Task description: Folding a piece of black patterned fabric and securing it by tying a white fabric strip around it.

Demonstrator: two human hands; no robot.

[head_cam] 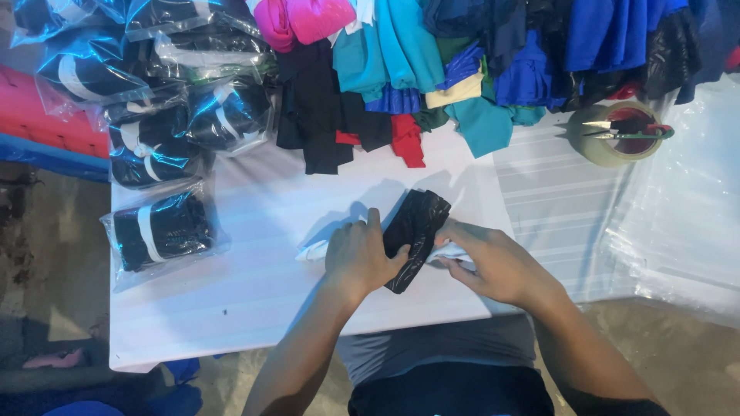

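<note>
A folded black cloth bundle (415, 231) lies on the white worktop (254, 277), right in front of the person. This bundle is the landmark here. The left hand (361, 258) presses on its left side, fingers curled over the cloth and holding it. The right hand (493, 262) is at its right side, fingers bent and pinching a thin white band (451, 251) that peeks out from under the bundle. A bit of white (314, 249) also shows to the left of the bundle.

The bundle looks soft and light, and I think it would flop open if let go. It seems best to hold it around the middle, where the folds are thick. It looks a little shiny, so it may slip.

Far left of the bundle are about six clear plastic bags with black cloth inside (162, 227). Behind the bundle sits one big heap of loose cloths in teal, blue, black, pink and red (432, 69). Far right and behind the bundle is one roll of tan tape (609, 139), with one small pair of snips (628, 127) resting on it.
</note>
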